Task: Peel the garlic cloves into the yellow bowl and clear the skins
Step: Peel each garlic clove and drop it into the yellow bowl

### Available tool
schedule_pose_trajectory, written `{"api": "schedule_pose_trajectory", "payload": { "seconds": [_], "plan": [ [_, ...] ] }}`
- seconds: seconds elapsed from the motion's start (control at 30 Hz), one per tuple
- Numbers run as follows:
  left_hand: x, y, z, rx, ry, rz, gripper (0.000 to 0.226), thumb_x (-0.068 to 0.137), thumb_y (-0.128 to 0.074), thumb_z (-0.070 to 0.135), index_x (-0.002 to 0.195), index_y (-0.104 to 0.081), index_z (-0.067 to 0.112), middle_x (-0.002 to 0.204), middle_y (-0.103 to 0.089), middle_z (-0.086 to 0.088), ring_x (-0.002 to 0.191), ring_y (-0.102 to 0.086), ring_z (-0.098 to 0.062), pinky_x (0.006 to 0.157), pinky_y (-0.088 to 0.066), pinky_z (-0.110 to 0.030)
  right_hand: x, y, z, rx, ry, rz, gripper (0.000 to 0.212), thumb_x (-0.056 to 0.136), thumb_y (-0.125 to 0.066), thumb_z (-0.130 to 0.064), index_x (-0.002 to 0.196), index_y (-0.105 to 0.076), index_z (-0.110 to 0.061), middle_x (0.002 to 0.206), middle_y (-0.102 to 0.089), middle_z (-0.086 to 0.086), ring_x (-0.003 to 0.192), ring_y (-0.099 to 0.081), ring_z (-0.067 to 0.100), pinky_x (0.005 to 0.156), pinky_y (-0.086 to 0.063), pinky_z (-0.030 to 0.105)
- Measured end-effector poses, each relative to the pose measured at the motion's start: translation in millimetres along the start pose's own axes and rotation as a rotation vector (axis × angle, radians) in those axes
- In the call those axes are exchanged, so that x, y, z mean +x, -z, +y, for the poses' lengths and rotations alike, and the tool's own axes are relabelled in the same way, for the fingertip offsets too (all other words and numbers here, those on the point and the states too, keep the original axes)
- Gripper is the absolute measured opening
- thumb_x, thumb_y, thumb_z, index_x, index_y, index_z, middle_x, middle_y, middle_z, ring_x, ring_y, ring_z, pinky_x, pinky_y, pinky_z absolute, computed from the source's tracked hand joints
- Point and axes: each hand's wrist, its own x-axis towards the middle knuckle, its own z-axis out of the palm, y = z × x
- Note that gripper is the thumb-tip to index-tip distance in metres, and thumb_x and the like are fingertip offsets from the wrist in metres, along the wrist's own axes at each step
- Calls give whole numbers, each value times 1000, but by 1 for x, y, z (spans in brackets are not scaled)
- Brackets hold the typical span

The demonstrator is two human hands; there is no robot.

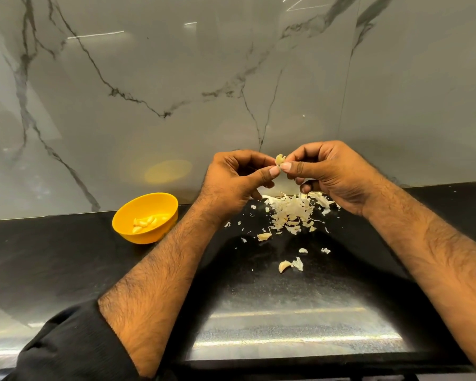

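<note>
Marble wall behind a black worktop (286, 298): left hand (231, 182) and right hand (327, 174) pinch 1 garlic clove (279, 160), light, firm, slippery; grip its ends. Papery skins (294, 210) lie below; yellow bowl (129, 232) sits left.

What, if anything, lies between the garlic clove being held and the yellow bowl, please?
Nothing visible on the counter does. The clove is pinched between both hands, and the yellow bowl sits open to the left; only the left hand and its forearm lie on that side.
</note>
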Motion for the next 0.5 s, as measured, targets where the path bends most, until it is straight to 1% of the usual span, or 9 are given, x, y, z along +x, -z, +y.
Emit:
{"api": "schedule_pose_trajectory", "payload": {
  "seconds": [0.07, 0.17, 0.23, 0.3, 0.37, 0.43, 0.5],
  "plan": [
    [0, 0, 0, 14, -6, 5, 17, 93, -80, 15, 108, -79, 7, 97, -80, -7, 84, -78, -25, 63, -64, -36, 0, 1, 1, -44, 16, 4, 26, 82, -83, -22, 101, -79, -5, 89, -73, 4, 75, -61, 16, 64, -51, 31],
    [-1, -2, 0, 78, -28, 24, 16, 94, -80, 18, 106, -77, 7, 93, -79, -8, 80, -78, -24, 59, -61, -30, -1, 1, 0, -115, 37, -14, 14, 90, -79, -16, 102, -81, -10, 91, -76, 4, 78, -62, 15, 69, -51, 34],
    [-2, -3, 0, 124, -53, 43, 15, 94, -81, 19, 104, -77, 9, 91, -79, -8, 79, -78, -23, 59, -60, -27, -2, 1, -2, -130, 40, -24, 15, 94, -76, -23, 102, -82, -12, 96, -78, 8, 81, -62, 15, 70, -51, 33],
    [-2, -3, 0, 154, -83, 45, 15, 94, -81, 19, 104, -76, 9, 90, -79, -6, 79, -78, -22, 61, -60, -24, -2, 0, -3, -126, 40, -14, 22, 98, -71, -31, 100, -83, -12, 98, -78, 11, 82, -62, 16, 69, -51, 31],
    [-1, -3, 0, 181, -107, 28, 15, 94, -82, 19, 105, -76, 10, 91, -79, -4, 79, -77, -20, 63, -60, -22, -1, -1, -2, -130, 38, 6, 23, 99, -70, -32, 99, -83, -12, 97, -78, 12, 80, -62, 15, 68, -52, 31],
    [-2, -4, -1, 196, -111, 21, 16, 94, -82, 18, 107, -76, 11, 92, -79, -2, 80, -77, -18, 64, -60, -22, -1, -1, -1, -120, 30, 5, 21, 96, -74, -31, 99, -83, -12, 96, -78, 11, 78, -62, 14, 69, -53, 31],
    [-1, -3, -1, 188, -104, 31, 18, 94, -81, 17, 111, -76, 12, 93, -79, -3, 80, -78, -19, 64, -62, -26, -1, 1, 0, -113, 27, 3, 21, 91, -79, -29, 100, -82, -10, 93, -77, 8, 78, -63, 13, 70, -54, 32]
  ]
}}
